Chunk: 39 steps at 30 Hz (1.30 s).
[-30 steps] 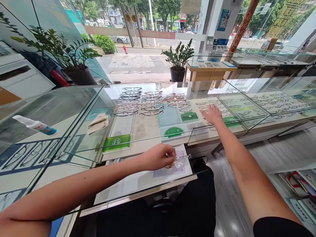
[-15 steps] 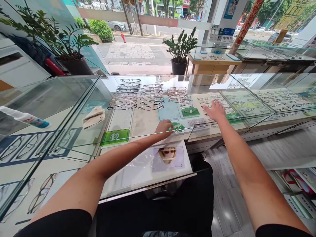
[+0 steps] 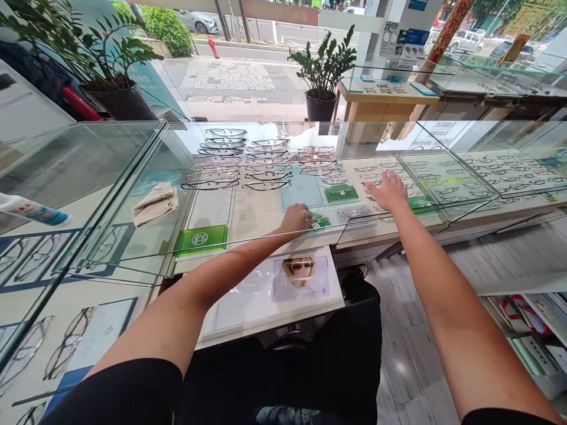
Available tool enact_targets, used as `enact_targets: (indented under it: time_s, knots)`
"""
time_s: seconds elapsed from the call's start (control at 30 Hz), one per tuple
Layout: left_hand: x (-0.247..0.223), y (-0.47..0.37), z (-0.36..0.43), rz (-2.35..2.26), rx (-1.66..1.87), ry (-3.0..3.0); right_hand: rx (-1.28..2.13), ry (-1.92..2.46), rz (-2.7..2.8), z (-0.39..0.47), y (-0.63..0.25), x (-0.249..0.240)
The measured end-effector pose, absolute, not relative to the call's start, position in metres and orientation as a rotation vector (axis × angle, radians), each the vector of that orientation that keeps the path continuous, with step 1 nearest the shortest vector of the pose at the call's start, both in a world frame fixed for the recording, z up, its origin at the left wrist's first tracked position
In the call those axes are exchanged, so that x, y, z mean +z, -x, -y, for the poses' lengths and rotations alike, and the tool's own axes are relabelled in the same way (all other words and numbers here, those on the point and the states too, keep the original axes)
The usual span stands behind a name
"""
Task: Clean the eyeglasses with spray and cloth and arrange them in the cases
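Green card (image 3: 326,222) shows beside the curled left hand (image 3: 296,218); whether it pinches the spectacles (image 3: 317,223) there, I cannot tell. The right hand (image 3: 390,190) spreads above the glass-topped counter (image 3: 420,230); bare beige base (image 3: 253,218) lies left, behind the front edge.

Left grip (image 3: 297,217) curled, right grip (image 3: 390,190) splayed.

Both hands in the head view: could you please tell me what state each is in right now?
Left hand: curled by glasses; whether it grips them cannot be told.
Right hand: open, nothing visibly held.
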<state>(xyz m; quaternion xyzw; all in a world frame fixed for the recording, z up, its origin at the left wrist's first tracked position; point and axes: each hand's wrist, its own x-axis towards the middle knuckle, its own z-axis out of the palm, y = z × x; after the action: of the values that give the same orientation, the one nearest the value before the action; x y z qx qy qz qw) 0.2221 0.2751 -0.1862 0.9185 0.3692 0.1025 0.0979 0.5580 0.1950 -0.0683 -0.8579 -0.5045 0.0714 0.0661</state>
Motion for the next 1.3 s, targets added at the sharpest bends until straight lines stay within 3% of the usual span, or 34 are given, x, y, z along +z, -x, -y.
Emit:
enact_targets:
  time_s: [0.27, 0.43, 0.53, 0.7, 0.93, 1.03, 1.3]
  knots:
    - [-0.173, -0.22, -0.259, -1.12, 0.329, -2.748, 0.211, 2.606, 1.515, -0.193, -0.554, -0.065]
    - [-0.15, -0.204, -0.2, -0.822, 0.244, -2.711, 0.216, 2.6, 1.51, -0.193, -0.552, -0.063]
    - [-0.119, -0.193, -0.153, -0.599, -0.009, -2.509, 0.227, 2.594, 1.505, -0.191, -0.552, -0.063]
    - [-0.039, -0.184, -0.114, -0.259, 0.006, -2.312, 0.235, 2.599, 1.505, -0.19, -0.551, -0.06]
    - [0.031, -0.21, -0.203, -0.559, 0.518, -2.593, 0.231, 2.621, 1.501, -0.189, -0.548, -0.059]
    - [0.028, -0.232, -0.265, -0.784, 0.642, -2.776, 0.223, 2.619, 1.503, -0.189, -0.547, -0.059]
    - [-0.002, -0.271, -0.347, -1.022, 0.447, -2.892, 0.222, 2.59, 1.499, -0.192, -0.551, -0.065]
